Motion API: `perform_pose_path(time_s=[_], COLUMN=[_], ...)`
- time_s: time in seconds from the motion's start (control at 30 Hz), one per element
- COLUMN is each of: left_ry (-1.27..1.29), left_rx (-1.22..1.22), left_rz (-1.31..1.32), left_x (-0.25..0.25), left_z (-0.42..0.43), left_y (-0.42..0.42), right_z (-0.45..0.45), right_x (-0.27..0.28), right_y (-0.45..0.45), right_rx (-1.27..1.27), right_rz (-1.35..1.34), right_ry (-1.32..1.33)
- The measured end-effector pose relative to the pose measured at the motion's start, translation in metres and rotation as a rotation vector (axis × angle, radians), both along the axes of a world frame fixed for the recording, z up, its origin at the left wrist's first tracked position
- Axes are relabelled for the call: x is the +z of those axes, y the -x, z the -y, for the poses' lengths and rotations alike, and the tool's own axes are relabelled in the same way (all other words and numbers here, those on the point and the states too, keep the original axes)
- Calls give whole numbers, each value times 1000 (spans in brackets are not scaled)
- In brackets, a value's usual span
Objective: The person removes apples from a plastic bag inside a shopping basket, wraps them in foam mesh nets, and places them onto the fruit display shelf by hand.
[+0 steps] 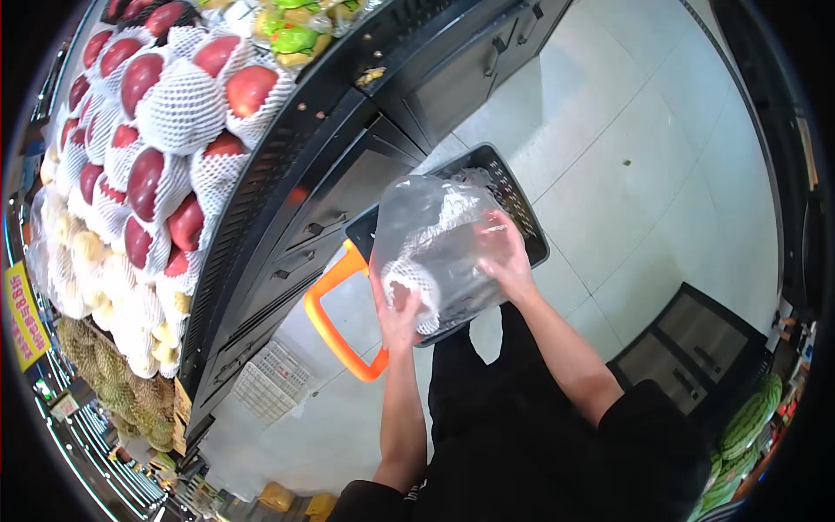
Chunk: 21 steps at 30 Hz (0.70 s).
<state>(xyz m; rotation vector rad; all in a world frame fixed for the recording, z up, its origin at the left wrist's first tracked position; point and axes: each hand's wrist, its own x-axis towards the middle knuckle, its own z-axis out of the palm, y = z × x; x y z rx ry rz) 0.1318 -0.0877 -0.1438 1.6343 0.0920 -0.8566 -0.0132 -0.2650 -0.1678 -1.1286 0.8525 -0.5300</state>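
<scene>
A clear plastic bag [444, 235] is spread between my two hands, above a dark shopping basket [532, 239]. In its lower left part sits a piece of fruit in a white foam net [416, 283]; its kind is hard to make out. My left hand [398, 317] grips that side of the bag, its thumb beside the netted fruit. My right hand [506, 257] holds the opposite side, fingers curved along the plastic. The basket's orange handle [320, 317] hangs out to the left. Most of the basket's inside is hidden by the bag.
A sloping black display shelf on the left holds red fruit [250, 90] in foam nets, pale netted fruit [87, 248] and durians [117, 374]. Drawers [348, 187] run below it. A white crate [271, 381] lies on the floor; watermelons [750, 422] are at lower right.
</scene>
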Motion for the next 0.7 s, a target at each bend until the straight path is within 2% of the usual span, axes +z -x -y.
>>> perform_pose_path(time_s=[0.07,0.1,0.13,0.2,0.23,0.27,0.33,0.37,0.4,0.47,0.53,0.57,0.6,0.63,0.7], left_ry=[58,245,256,383,451,471,481,472,488,351,357,337,314,291,255], left_rx=[-102,-79,-60,4,67,79,61,22,34,-106,-114,-140,-168,-127,-173], left_rz=[212,150,156,-121,-73,-61,-241,-261,-256,-498,-505,-635,-764,-833,-772], left_x=[6,9,19,45,60,64,68,69,78,98,94,74,58,59,79], left_z=[-23,-29,-32,-36,-31,-37,-58,-68,-70,-69,-75,-78,-81,-76,-73], left_y=[12,14,19,29,34,36,39,43,46,48,64,68,70,75,71], right_z=[-10,-15,-16,-21,-21,-20,-20,-20,-20,-24,-39,-50,-57,-65,-72], right_x=[52,75,98,139,150,158,163,159,151,126,86,48,47,56,87], right_y=[13,16,16,12,8,6,2,-5,-8,-13,-14,-10,-13,-21,-39], right_rx=[65,108,129,42,72,95,81,98,114,312,558,592,629,539,428], right_rz=[286,381,380,628,751,754,344,209,207,-134,-480,-416,-448,-437,-341], right_ry=[-162,-355,-346,-671,-562,-548,-453,-324,-311,136,502,675,585,522,399])
